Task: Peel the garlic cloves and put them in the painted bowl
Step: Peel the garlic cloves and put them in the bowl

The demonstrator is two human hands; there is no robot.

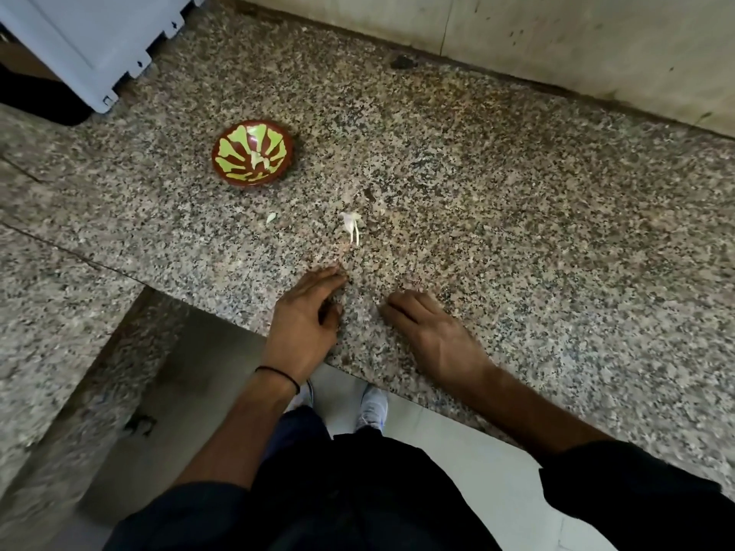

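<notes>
as our left hand (pixel 306 312) and right hand (pixel 429 332) lie empty at the counter's (pixel 517 232) front edge, a hasty reach may flick the clove (pixel 271 217) (small, loose) off.

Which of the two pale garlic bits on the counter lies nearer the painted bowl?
The small oval bit, left of the wispy white bit with trailing strands; it lies just in front of the painted bowl.

Brown painted bowl (pixel 253 153) with green petal pattern; speckled grey-brown granite counter (pixel 517 216).
</notes>
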